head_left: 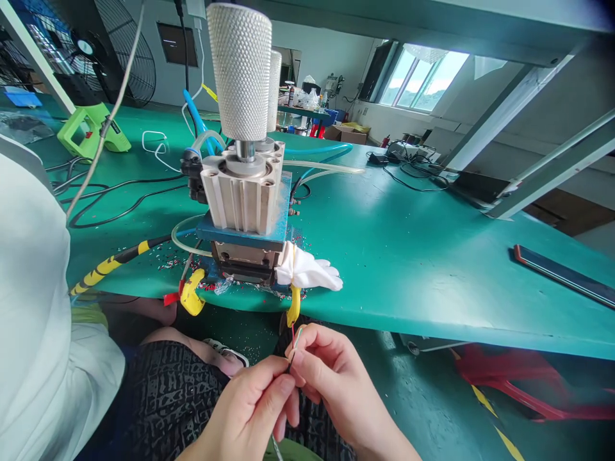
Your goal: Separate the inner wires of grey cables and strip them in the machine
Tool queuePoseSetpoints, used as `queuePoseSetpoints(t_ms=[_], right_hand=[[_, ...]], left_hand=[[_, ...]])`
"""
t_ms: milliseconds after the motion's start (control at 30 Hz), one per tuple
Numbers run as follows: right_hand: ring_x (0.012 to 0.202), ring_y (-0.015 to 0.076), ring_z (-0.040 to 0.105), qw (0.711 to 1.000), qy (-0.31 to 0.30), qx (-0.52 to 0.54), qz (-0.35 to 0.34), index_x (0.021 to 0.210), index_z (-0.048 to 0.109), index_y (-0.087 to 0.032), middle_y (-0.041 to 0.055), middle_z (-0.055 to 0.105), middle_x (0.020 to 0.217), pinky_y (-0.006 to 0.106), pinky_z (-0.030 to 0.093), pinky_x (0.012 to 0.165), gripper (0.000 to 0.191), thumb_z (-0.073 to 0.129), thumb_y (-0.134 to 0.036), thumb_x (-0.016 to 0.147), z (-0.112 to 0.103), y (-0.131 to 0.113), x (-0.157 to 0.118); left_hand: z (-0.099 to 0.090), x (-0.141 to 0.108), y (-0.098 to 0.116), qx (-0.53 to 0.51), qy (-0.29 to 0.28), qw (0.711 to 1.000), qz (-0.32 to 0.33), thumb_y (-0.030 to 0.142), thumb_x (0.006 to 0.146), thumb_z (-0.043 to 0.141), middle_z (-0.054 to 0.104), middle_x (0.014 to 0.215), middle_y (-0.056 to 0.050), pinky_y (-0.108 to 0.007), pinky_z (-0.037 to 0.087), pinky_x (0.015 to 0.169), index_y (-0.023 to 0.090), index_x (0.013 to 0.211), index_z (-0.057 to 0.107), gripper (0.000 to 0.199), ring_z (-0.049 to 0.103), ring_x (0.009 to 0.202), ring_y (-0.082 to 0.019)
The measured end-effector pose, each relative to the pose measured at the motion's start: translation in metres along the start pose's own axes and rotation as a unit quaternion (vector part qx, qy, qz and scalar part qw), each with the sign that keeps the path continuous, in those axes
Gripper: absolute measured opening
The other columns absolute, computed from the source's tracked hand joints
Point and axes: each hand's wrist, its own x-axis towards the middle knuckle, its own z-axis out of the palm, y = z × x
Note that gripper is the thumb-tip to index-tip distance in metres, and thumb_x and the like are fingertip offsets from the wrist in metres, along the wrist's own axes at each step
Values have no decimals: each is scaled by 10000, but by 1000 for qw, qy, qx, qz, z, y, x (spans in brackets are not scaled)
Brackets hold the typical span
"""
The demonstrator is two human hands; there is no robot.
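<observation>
In front of the bench edge, my left hand [259,403] is closed, pinching a thin multi-wire cable [277,449] whose grey end trails out below the fingers. Close against it, my right hand [334,384] is closed too, its thumb and fingertips gripping the cable's thin wires [298,334]; a red one and a pale green or white one stick up. The exact grip point is hidden by the fingers. Just above the fingertips hangs a yellow-wrapped part [293,307] of a bench press [245,192], a pneumatic block with a knurled silver cylinder on top.
A white glove [312,269] is attached to the press's right side. Small red and white scraps lie around its base. A phone [564,275] rests at the right of the green bench [423,256]. Below stands a red stool [523,384]. Another person's white sleeve [33,307] is at left.
</observation>
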Motion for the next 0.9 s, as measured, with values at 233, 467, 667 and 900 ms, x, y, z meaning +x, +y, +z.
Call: queuePoseSetpoints(t_ms=[233,467,667,900], right_hand=[[384,46,544,1000,-11,-15,24,761,691,-132,-19,637,534,155,208,367,240,807,-311,871,-8,2,0],[407,26,419,997,57,18,42,680,640,-142,-59,510,520,142,267,393,344,871,-373,790,-7,13,-4],[426,81,575,999,24,-19,-18,745,644,-152,-40,575,542,156,361,419,289,772,-360,899,2,7,-3],[465,76,547,993,24,-117,10,685,687,-139,-5,620,578,182,339,427,327,792,-383,875,-2,-6,-3]], left_hand=[[-3,0,6,-29,-27,999,1,605,1011,388,623,632,-21,-209,431,529,154,892,663,542,526,511,-104],[-6,1,4,8,-33,999,22,589,1018,370,647,649,-40,-210,454,539,158,873,657,538,546,521,-113],[-8,2,6,98,-3,994,54,484,1045,361,648,614,-18,-190,471,534,184,827,618,451,577,521,-114],[-14,3,7,231,17,959,164,265,1050,406,676,614,16,-166,473,548,212,784,589,327,627,522,-101]])
